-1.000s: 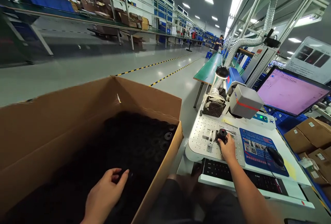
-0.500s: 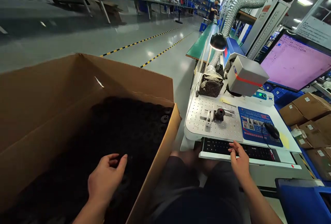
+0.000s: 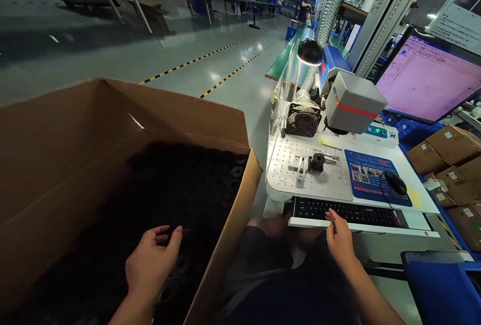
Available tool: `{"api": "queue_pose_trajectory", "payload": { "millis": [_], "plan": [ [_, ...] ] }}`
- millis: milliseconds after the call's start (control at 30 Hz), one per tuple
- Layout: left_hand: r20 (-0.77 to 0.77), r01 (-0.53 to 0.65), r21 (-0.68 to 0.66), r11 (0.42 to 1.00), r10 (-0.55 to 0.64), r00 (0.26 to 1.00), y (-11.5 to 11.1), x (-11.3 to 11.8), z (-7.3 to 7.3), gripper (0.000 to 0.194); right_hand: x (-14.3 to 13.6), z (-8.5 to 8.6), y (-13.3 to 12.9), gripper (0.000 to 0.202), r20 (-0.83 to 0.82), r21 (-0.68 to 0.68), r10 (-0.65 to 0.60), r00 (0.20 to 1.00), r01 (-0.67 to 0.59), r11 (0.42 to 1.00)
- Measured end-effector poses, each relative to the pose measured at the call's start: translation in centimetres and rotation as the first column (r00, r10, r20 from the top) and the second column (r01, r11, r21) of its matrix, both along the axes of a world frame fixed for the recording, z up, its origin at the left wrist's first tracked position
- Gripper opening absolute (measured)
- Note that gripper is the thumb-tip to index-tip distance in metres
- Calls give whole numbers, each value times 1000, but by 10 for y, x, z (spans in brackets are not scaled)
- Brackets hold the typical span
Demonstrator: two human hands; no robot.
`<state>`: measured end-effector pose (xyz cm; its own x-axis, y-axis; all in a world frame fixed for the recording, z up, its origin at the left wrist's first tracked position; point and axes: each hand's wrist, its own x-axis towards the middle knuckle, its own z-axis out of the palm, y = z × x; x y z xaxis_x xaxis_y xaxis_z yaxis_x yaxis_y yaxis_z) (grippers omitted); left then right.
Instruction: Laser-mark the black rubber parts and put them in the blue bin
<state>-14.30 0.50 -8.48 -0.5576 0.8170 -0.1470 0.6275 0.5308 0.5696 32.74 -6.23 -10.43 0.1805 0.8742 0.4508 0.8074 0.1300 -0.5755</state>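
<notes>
Inside the large cardboard box point(image 3: 221, 245), my left hand point(image 3: 152, 260) hovers over a pile of dark round parts point(image 3: 188, 180). Its fingers are curled with the thumb opposite them; whatever lies between the fingertips blends into the black pile. My right hand point(image 3: 340, 240) is at the front edge of the keyboard point(image 3: 349, 213), fingers loosely stretched and apart, holding nothing. Beyond it, a black round part point(image 3: 317, 162) with a reddish spot sits in a metal fixture point(image 3: 300, 165) on the perforated plate point(image 3: 278, 175). The grey marking head point(image 3: 353, 99) hangs above the plate's back.
A mouse point(image 3: 395, 183) lies on a blue mouse pad point(image 3: 376, 177), below a monitor point(image 3: 428, 79). Behind the plate are a fan point(image 3: 302, 122) and a lamp point(image 3: 310, 52). Cartons point(image 3: 458, 154) stand right; a blue bin point(image 3: 439, 285) is near. A person point(image 3: 305, 4) stands far back.
The view has shifted slightly. My right hand has moved a little left along the keyboard's edge. My left hand keeps nearly the same pose inside the box.
</notes>
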Motion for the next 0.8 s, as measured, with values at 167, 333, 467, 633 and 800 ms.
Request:
{"api": "queue_pose_trajectory", "payload": {
  "millis": [167, 333, 467, 633, 800],
  "plan": [
    [7, -6, -34, 999, 6, 1000, 1, 3, 6, 53, 0, 6, -1, 43, -53, -64, -22, 998, 19, 998],
    [-33, 18, 41, 999, -16, 999, 2, 5, 10, 50, 0, 18, 1, 43, -85, -74, -52, 995, 46, 996],
    [-66, 27, 102, 994, -20, 998, 1, 4, 8, 48, 5, 30, 11, 41, -84, -71, -57, 995, 51, 996],
    [-63, 18, 159, 987, -8, 998, -1, 1, 1, 49, 6, 52, 41, 39, -164, -59, -52, 985, 43, 997],
    [-63, 36, 144, 989, -27, 998, 1, -6, -3, 56, 0, 77, 94, 40, -273, -92, -92, 958, 70, 993]
  ]
}}
